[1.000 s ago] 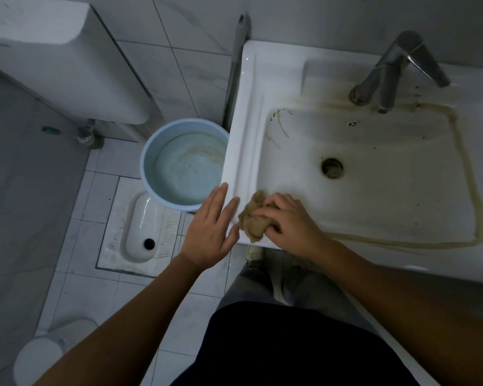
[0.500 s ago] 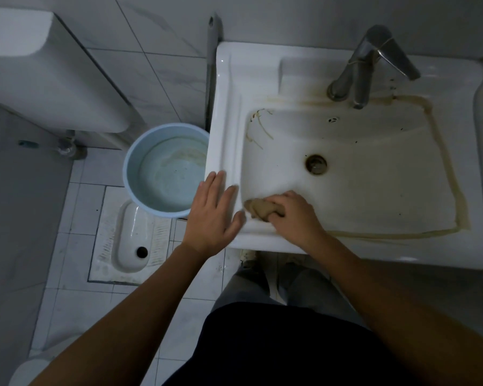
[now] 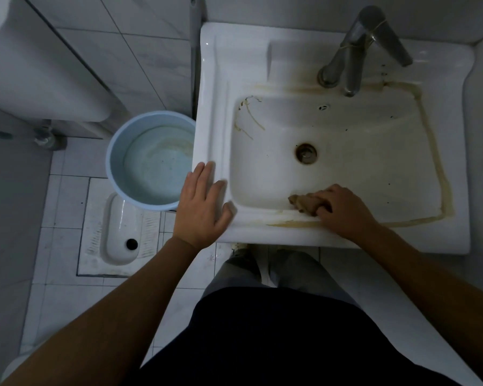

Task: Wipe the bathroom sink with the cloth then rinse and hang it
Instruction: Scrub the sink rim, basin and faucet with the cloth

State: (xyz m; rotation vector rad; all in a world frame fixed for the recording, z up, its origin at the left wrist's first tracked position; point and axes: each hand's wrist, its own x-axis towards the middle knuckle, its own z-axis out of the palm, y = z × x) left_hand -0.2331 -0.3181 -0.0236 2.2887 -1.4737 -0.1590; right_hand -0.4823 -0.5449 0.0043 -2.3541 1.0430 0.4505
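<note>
Down at the near inner edge of the stained white sink (image 3: 215,87), the right hand (image 3: 343,210) presses a bunched brown cloth (image 3: 301,203), fingers curled over it so most of the cloth is hidden. Meanwhile the left hand (image 3: 202,207) lies open and flat on the sink's front left corner. Beside the sink stands a blue bucket (image 3: 115,162), partly covered by its rim.

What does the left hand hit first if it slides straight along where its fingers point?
The left hand lies flat on the sink rim, fingers pointing toward the back wall. The rim ahead looks bare, so probably the wall, though depth is unclear.
</note>
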